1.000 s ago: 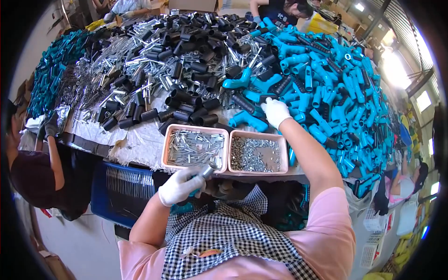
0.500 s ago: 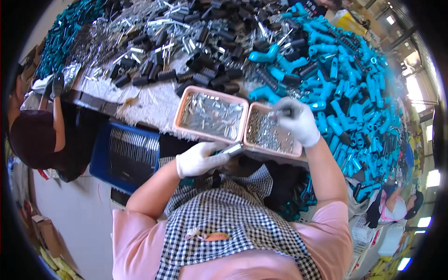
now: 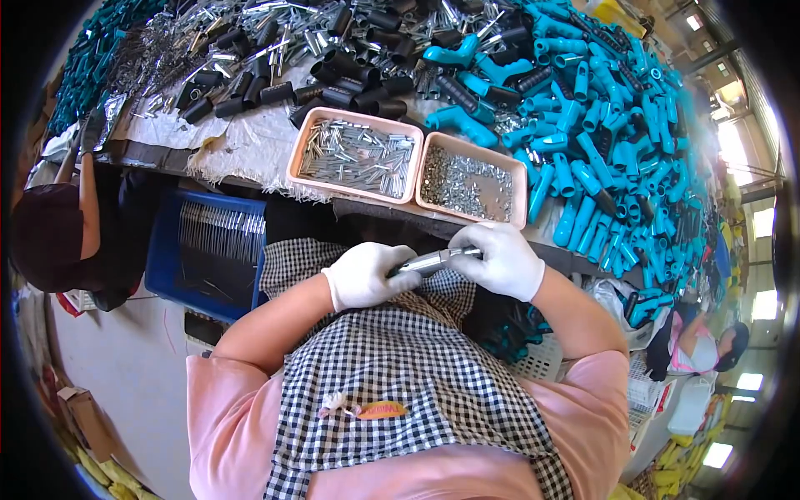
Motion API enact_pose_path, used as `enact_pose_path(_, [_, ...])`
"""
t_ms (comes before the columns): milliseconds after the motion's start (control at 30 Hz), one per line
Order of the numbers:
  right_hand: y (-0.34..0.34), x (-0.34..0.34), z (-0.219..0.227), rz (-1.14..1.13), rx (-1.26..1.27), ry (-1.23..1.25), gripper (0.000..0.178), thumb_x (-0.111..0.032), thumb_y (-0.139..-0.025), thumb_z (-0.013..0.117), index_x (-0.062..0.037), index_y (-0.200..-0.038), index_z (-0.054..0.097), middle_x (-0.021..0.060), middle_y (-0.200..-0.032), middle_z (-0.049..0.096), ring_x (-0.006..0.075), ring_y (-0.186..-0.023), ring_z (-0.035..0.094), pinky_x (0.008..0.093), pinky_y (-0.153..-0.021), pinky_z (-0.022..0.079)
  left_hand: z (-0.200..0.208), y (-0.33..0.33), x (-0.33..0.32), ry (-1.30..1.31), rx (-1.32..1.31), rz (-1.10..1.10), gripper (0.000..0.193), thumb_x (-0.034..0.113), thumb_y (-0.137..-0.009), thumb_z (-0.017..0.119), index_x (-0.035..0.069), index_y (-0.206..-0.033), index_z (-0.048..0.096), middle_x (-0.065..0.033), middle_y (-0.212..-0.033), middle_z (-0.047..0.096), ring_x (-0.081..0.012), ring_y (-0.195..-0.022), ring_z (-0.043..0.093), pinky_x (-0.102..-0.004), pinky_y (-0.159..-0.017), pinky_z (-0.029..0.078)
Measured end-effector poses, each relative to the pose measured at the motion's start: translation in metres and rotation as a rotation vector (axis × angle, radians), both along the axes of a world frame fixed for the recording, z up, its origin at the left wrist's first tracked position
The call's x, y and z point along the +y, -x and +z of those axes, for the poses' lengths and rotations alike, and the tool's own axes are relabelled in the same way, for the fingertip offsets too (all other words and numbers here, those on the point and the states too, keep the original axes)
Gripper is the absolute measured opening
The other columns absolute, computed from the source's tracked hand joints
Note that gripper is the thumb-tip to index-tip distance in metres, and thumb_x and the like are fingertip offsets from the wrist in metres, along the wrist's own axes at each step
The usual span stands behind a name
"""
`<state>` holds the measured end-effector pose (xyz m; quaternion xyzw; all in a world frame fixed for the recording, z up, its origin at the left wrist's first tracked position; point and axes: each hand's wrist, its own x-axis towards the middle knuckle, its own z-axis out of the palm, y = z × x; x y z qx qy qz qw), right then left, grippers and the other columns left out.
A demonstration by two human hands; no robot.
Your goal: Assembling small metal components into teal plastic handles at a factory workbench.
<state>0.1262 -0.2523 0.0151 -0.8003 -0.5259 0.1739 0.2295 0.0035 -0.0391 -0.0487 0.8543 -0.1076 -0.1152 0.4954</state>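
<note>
In front of my apron (image 3: pixel 358 358), my white-gloved left hand (image 3: pixel 368 277) is closed around a silver metal cylinder (image 3: pixel 428 263), held nearly level with its right end a little raised. My right hand (image 3: pixel 502 262), gloved too, has its fingers closed on that right end; a small metal tip shows by the thumb. Whether it also pinches a loose piece cannot be made out. Just beyond my hands, on the table edge, sit two pink trays side by side. The left tray (image 3: pixel 293 167) contains metal pins (image 3: pixel 360 157); the right tray (image 3: pixel 522 193) contains small metal pieces (image 3: pixel 454 179).
Turquoise tool housings (image 3: pixel 583 125) are heaped at the right, black sleeves (image 3: pixel 275 93) and metal rods at the back. A blue bin (image 3: pixel 158 250) of thin metal rods stands lower left. Co-workers are at the left (image 3: pixel 54 237) and far right (image 3: pixel 704 346).
My right hand has left the right tray and come down to the metal cylinder's end. My left hand and the cylinder have moved slightly right. The whole view has shifted a little.
</note>
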Motion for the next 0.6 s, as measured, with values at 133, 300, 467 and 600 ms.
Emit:
enact_pose_path(133, [0.002, -0.005, -0.022, 0.082, -0.209, 0.101, 0.025, -0.025, -0.091, 0.052, -0.0087, -0.089, 0.071, 0.0126, -0.078, 0.063, 0.0316, -0.077, 0.064, 0.0429, -0.069, 0.051, -0.011, 0.009, -0.020, -0.157, -0.073, 0.029, 0.045, 0.042, -0.086, 0.065, 0.002, -0.108, 0.063, -0.0203, -0.083, 0.067, -0.0380, -0.077, 0.067, -0.0425, -0.069, 0.054])
enact_pose_path(300, [0.005, 0.002, 0.011, -0.253, 0.279, 0.095, 0.036, -0.035, -0.085, 0.064, -0.0011, -0.096, 0.067, 0.0179, -0.089, 0.068, 0.0309, -0.083, 0.068, 0.0389, -0.075, 0.053, -0.009, 0.008, -0.012, -0.126, -0.048, 0.103, 0.043, 0.042, -0.089, 0.060, 0.002, -0.106, 0.063, -0.0219, -0.085, 0.067, -0.0380, -0.080, 0.066, -0.0450, -0.072, 0.052])
enact_pose_path(467, [0.009, -0.003, 0.002, -0.147, 0.135, 0.032, 0.026, -0.023, -0.080, 0.070, -0.0021, -0.096, 0.066, 0.0157, -0.088, 0.068, 0.0314, -0.083, 0.067, 0.0397, -0.075, 0.053, -0.011, 0.005, 0.001, -0.070, -0.038, 0.030, 0.044, 0.041, -0.090, 0.059, 0.003, -0.112, 0.062, -0.0232, -0.085, 0.067, -0.0390, -0.081, 0.066, -0.0450, -0.073, 0.052])
enact_pose_path(600, [0.004, -0.004, -0.005, 0.229, -0.094, -0.203, 0.026, -0.016, -0.078, 0.071, -0.0062, -0.101, 0.063, 0.0095, -0.077, 0.062, 0.0288, -0.070, 0.063, 0.0392, -0.062, 0.050, -0.013, 0.001, 0.020, 0.212, 0.062, -0.087, 0.036, 0.030, -0.087, 0.068, -0.001, -0.106, 0.067, -0.0188, -0.087, 0.070, -0.0293, -0.079, 0.068, -0.0368, -0.075, 0.053])
